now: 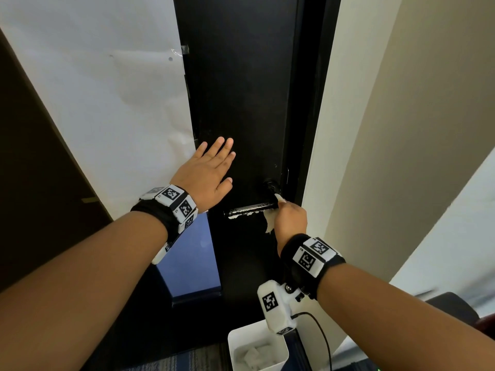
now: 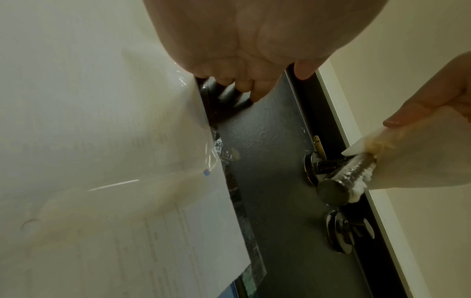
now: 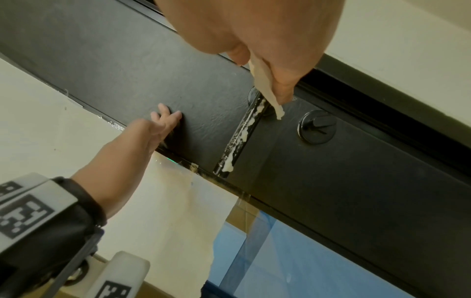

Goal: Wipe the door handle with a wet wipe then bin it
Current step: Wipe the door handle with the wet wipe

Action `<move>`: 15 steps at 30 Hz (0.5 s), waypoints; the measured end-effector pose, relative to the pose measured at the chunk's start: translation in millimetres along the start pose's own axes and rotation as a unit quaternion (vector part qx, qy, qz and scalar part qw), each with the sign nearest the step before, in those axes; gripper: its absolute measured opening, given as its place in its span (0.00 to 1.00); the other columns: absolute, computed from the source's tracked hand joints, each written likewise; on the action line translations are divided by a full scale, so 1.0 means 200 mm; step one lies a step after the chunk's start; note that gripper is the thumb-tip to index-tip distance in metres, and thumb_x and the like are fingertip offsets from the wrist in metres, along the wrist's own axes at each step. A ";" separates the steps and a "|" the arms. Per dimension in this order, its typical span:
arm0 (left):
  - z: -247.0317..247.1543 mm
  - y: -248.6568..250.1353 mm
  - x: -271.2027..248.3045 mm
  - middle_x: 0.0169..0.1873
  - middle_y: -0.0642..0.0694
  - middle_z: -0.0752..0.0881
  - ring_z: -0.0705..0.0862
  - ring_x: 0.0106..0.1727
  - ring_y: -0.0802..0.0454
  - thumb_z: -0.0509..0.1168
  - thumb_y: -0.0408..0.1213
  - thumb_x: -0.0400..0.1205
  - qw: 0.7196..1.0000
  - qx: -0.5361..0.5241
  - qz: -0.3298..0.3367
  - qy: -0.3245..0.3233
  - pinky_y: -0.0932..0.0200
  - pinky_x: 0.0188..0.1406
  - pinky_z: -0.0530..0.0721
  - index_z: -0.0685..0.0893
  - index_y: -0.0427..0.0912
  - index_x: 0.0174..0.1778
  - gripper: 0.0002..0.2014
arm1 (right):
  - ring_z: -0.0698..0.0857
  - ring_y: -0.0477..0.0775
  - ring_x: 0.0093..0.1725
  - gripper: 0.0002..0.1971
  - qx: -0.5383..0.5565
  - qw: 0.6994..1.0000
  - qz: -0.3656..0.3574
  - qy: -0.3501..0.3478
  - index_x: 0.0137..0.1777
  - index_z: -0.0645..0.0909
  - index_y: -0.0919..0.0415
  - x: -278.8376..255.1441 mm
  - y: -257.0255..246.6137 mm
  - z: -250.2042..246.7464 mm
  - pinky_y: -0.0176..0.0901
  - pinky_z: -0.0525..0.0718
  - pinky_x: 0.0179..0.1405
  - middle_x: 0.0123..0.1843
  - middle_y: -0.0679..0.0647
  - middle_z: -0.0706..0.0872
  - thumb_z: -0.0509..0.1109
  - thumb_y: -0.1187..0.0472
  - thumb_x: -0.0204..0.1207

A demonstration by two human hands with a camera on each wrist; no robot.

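A black lever door handle (image 1: 250, 209) sticks out from the black door (image 1: 241, 103), streaked with white foam along its underside (image 3: 238, 139). My right hand (image 1: 290, 218) grips the handle's inner end near the rosette through a white wet wipe (image 1: 269, 223), whose loose end hangs below the fist (image 3: 266, 86). In the left wrist view the wipe (image 2: 413, 157) wraps the bar (image 2: 341, 175). My left hand (image 1: 207, 174) lies flat on the door, fingers straight, up and left of the handle. A white bin (image 1: 258, 349) stands on the floor below.
White paper (image 1: 107, 103) is taped over the panel left of the door. A thumb-turn lock (image 3: 317, 127) sits below the handle. The bin holds several crumpled wipes (image 1: 253, 353). A cream wall (image 1: 401, 129) runs along the right, and a dark chair (image 1: 452, 306) shows at lower right.
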State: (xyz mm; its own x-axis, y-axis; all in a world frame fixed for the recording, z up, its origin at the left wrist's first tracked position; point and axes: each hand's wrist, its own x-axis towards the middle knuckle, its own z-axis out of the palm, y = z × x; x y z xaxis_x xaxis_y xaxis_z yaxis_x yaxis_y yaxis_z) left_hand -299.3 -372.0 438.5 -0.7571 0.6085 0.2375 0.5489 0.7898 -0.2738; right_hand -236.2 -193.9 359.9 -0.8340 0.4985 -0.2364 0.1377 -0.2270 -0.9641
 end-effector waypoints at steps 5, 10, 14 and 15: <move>0.01 -0.01 0.01 0.84 0.43 0.43 0.39 0.84 0.48 0.42 0.50 0.85 1.000 0.005 0.000 0.003 0.47 0.83 0.41 0.50 0.41 0.83 0.30 | 0.81 0.57 0.67 0.20 -0.007 1.000 0.005 0.003 0.74 0.76 0.60 -0.04 0.03 0.05 0.50 0.78 0.70 0.72 0.54 0.81 0.59 0.58 0.84; 0.01 -0.01 0.01 0.84 0.43 0.43 0.39 0.84 0.48 0.42 0.51 0.84 1.000 0.005 0.002 0.005 0.47 0.83 0.41 0.49 0.41 0.83 0.31 | 0.77 0.56 0.73 0.23 -0.012 1.000 -0.006 0.002 0.78 0.70 0.58 -0.07 0.07 0.08 0.55 0.75 0.75 0.77 0.53 0.76 0.58 0.56 0.85; 0.02 -0.01 0.01 0.84 0.43 0.43 0.40 0.84 0.48 0.43 0.50 0.85 1.000 0.004 0.005 0.012 0.47 0.83 0.40 0.50 0.41 0.83 0.31 | 0.78 0.57 0.73 0.23 -0.008 1.000 -0.014 0.002 0.77 0.72 0.59 -0.10 0.09 0.11 0.56 0.74 0.75 0.77 0.55 0.77 0.58 0.54 0.84; 0.03 -0.01 0.01 0.84 0.43 0.43 0.40 0.84 0.47 0.43 0.51 0.85 1.000 0.006 0.006 0.013 0.47 0.83 0.40 0.50 0.41 0.83 0.31 | 0.78 0.58 0.72 0.23 -0.010 1.000 -0.013 -0.002 0.76 0.74 0.60 -0.11 0.10 0.12 0.57 0.75 0.75 0.75 0.57 0.79 0.58 0.53 0.84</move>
State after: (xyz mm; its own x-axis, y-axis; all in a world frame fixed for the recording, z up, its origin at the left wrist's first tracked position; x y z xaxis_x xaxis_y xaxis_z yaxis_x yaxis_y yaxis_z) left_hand -303.7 -373.3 434.5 -0.7409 0.6199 0.2584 0.5536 0.7816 -0.2875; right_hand -227.5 -228.8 348.2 -0.8400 0.4999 -0.2111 0.1263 -0.1981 -0.9720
